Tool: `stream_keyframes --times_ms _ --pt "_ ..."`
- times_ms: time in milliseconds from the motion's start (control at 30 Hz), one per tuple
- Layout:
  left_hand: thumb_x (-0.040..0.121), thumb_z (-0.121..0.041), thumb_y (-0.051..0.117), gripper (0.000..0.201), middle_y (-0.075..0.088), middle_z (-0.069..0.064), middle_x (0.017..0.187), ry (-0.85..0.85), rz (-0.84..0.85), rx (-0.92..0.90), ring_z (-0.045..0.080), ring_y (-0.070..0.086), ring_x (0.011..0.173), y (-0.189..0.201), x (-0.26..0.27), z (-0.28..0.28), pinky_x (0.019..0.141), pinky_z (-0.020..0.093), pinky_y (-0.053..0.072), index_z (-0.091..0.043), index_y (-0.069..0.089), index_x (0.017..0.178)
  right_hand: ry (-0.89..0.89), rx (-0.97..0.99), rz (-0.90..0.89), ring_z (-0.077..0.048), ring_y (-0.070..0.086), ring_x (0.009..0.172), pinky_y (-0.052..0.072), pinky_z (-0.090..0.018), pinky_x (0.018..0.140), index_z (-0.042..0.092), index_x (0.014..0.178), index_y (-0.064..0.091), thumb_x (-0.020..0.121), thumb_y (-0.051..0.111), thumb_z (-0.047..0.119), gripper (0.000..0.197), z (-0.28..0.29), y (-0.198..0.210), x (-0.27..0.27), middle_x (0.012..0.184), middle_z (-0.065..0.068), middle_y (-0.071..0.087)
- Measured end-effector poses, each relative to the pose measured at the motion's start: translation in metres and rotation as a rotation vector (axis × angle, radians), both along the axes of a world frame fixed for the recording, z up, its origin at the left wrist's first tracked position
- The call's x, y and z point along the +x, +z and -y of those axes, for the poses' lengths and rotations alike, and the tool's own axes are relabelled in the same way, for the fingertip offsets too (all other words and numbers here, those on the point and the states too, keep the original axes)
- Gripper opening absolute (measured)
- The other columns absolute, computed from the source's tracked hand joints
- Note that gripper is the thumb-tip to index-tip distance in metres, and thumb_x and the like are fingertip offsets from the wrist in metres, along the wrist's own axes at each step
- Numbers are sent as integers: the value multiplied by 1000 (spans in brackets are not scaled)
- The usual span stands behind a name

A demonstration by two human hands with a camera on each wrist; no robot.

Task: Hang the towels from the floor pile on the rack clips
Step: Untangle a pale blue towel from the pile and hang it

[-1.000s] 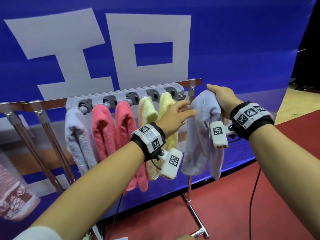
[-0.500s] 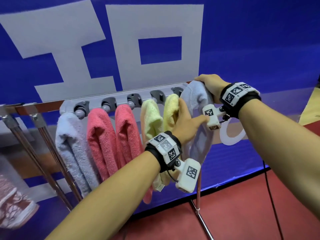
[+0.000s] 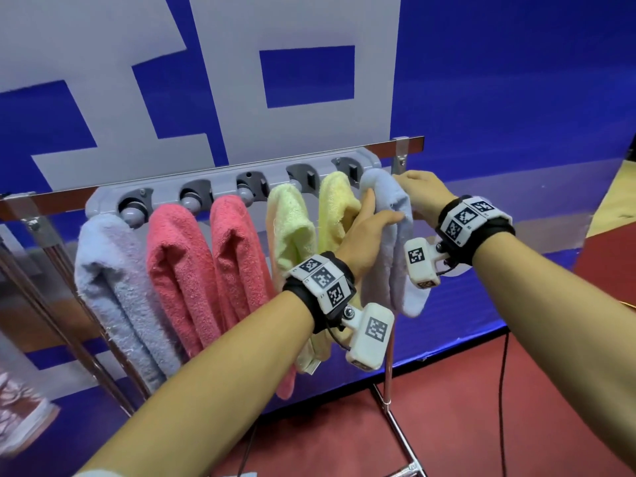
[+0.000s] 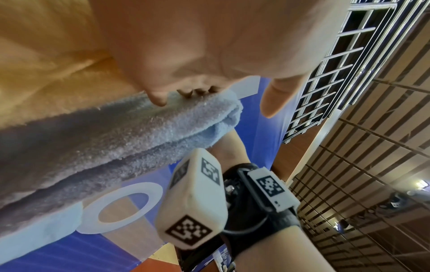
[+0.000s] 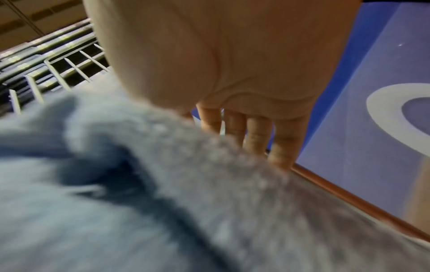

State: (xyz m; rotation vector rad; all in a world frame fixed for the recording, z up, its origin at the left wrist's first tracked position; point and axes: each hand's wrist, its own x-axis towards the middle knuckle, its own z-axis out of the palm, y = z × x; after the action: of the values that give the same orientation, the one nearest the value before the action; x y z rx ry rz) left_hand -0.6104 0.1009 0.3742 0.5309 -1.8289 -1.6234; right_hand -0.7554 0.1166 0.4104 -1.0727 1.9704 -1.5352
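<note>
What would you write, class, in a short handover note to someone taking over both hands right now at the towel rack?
Left hand: fingers curled on the light blue towel, steadying it.
Right hand: holds that towel's top at the rightmost clip of the rack.
Done: five towels hang, lavender, two pink, green, yellow.
Left: seat this sixth towel; whether it is clipped cannot be seen. The floor pile is out of view.

Blue banner (image 3: 516,98) behind the rack: large pale block characters, cropped at the frame edges, not readable as a word. A pale ring shape on the banner (image 4: 121,208) lower down, right of the rack. Wristbands (image 3: 323,280) and wrist camera housings (image 3: 375,333) carry black-and-white square fiducial markers, no legible text. No brands, numbers or labels legible.
</note>
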Motion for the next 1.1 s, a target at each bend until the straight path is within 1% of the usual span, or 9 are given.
stream_keyframes --times_ms 200,300,400,467,567,667,833,967,1100 --pt "80 -45 59 81 55 3 139 -61 -10 42 11 56 124 4 8 -13 107 40 44 -29 27 152 8 -174 -65 -21 51 71 45 -36 65 12 74 57 92 60 26 23 -20 15 15 73 -4 55" --pt "100 -28 47 50 57 -21 111 -85 -38 3 -22 57 92 18 23 -22 84 14 43 -20 34 147 12 -196 -99 -20 56 72 50 -40 68 14 75 60 89 62 26 18 -33 24 29 76 -3 60" --pt "105 -25 42 28 46 -30 99 -77 -10 -49 -32 49 72 34 47 -38 75 11 37 -32 36 131 -30 -199 -206 -25 66 83 57 -48 81 20 81 63 78 65 35 16 -49 29 44 86 -4 68" --pt "104 -28 43 30 48 -28 106 -90 2 -47 -29 50 82 45 62 -44 86 18 39 -33 36 133 -72 -226 -260 -24 68 86 57 -51 81 24 82 63 75 65 34 12 -59 35 56 88 -2 69" --pt "101 -37 49 47 44 -16 129 -70 31 -27 -4 44 113 62 87 -50 104 37 34 -30 35 145 -31 -226 -316 -16 66 76 59 -48 76 15 92 64 84 65 22 11 -71 47 85 88 -2 67" --pt "97 -36 55 11 50 -15 104 -13 9 -60 -3 46 88 73 116 -49 86 33 37 -38 52 108 50 -165 -496 -13 63 81 55 -35 75 13 99 63 87 64 20 14 -79 57 117 90 2 66" --pt "83 -37 70 64 55 -1 129 137 50 -280 14 56 118 87 176 -44 88 28 46 -17 47 139 147 -102 -633 -16 63 98 51 -32 85 18 114 59 88 65 34 30 -80 68 174 106 2 65" --pt "90 -35 68 55 51 -3 137 291 203 -614 11 51 119 91 244 -25 97 22 37 -20 48 139 208 -38 -749 -17 62 96 48 -32 86 23 127 53 90 62 45 44 -78 71 226 117 2 63" --pt "75 -54 62 63 57 -4 128 436 309 -836 17 50 124 79 313 0 108 31 36 -19 59 127 300 -47 -926 -16 57 109 45 -33 95 21 131 53 88 62 47 51 -70 66 275 130 -2 58"
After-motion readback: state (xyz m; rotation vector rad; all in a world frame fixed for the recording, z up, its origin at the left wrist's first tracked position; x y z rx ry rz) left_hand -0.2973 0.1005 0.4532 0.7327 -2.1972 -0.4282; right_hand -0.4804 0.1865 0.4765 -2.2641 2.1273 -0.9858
